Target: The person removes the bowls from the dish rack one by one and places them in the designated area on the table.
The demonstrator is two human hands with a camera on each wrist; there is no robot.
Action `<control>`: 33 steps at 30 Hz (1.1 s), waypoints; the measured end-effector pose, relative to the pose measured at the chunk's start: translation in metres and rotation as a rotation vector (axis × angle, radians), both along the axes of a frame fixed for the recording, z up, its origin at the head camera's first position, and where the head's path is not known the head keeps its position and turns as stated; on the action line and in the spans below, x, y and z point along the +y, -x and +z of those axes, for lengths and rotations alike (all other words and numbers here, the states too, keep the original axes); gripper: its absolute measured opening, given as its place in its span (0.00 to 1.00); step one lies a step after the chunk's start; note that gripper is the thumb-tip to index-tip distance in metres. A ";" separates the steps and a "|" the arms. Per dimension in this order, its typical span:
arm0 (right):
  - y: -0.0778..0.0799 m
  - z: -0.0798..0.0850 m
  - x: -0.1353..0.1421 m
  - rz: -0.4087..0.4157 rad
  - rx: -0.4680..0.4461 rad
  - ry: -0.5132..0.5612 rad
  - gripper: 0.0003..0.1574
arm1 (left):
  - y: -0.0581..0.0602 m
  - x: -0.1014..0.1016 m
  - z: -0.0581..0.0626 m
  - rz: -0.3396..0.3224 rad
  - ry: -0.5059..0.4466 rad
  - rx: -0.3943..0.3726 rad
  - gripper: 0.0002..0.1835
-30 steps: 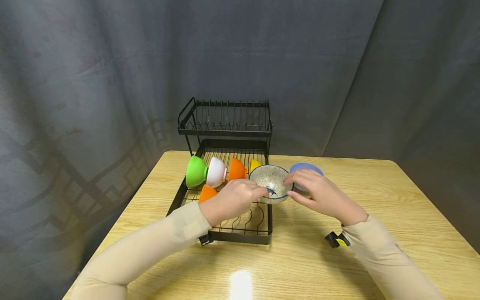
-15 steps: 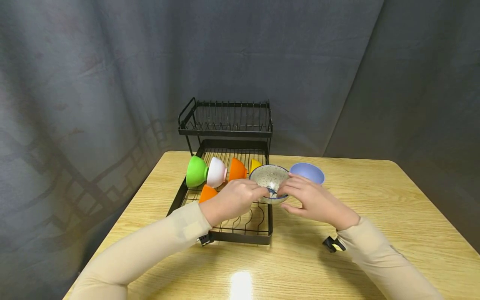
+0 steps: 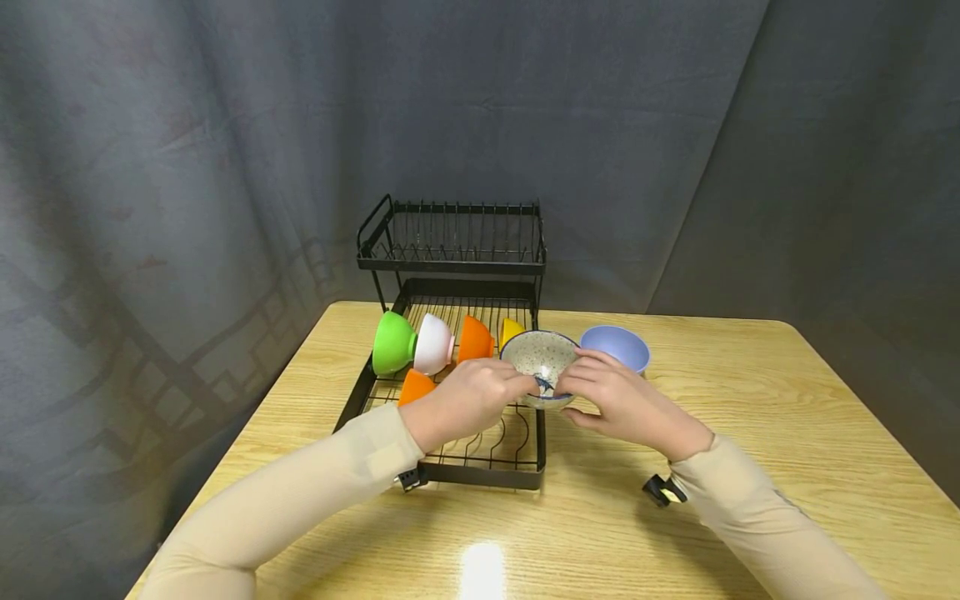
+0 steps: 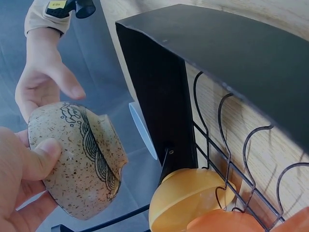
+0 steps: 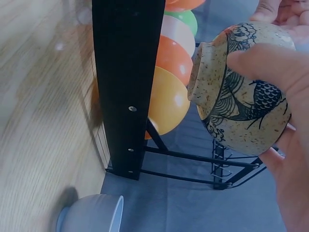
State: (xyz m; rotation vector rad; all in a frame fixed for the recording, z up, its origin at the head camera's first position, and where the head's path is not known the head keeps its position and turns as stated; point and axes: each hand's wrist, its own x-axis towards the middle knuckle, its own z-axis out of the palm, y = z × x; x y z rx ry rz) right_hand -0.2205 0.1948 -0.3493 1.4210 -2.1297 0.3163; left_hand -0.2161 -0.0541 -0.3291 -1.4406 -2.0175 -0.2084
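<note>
A speckled beige bowl (image 3: pixel 540 350) with a blue rim is tilted above the right side of the rack's lower tier. Its outside (image 4: pixel 79 162) carries a dark wave-and-fish pattern, plain in both wrist views. My left hand (image 3: pixel 472 396) pinches the rim, thumb outside and fingers inside. Opposite it, my right hand (image 3: pixel 622 404) has its fingers curled over the near-right rim. In the right wrist view the right thumb (image 5: pixel 260 63) lies across the patterned side; in the left wrist view that thumb (image 4: pixel 67 82) looks slightly apart from the wall.
The two-tier black dish rack (image 3: pixel 480 477) holds green (image 3: pixel 392 343), white-pink (image 3: pixel 432 344), orange (image 3: pixel 475 337) and yellow (image 3: pixel 511 328) bowls on edge, with another orange bowl (image 3: pixel 415 387) in front. A periwinkle bowl (image 3: pixel 615 343) stands right of the rack on the wooden table (image 3: pixel 750 400).
My right hand has shifted left and slightly down along the speckled bowl's rim, its fingers curling further in. This uncovers more of the periwinkle bowl. My left hand and the speckled bowl stay nearly still.
</note>
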 end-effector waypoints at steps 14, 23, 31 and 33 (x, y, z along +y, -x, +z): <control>0.001 -0.002 0.000 0.003 0.079 -0.010 0.21 | 0.000 0.000 0.000 0.006 0.007 0.012 0.15; 0.001 0.000 -0.001 0.022 0.105 -0.004 0.22 | -0.001 0.000 0.002 0.002 0.012 0.002 0.15; 0.000 0.001 0.000 0.013 0.108 -0.015 0.21 | -0.001 0.000 0.003 -0.009 0.012 0.001 0.15; -0.001 0.001 0.000 0.008 0.108 -0.020 0.20 | 0.000 0.000 0.003 -0.011 0.015 0.001 0.15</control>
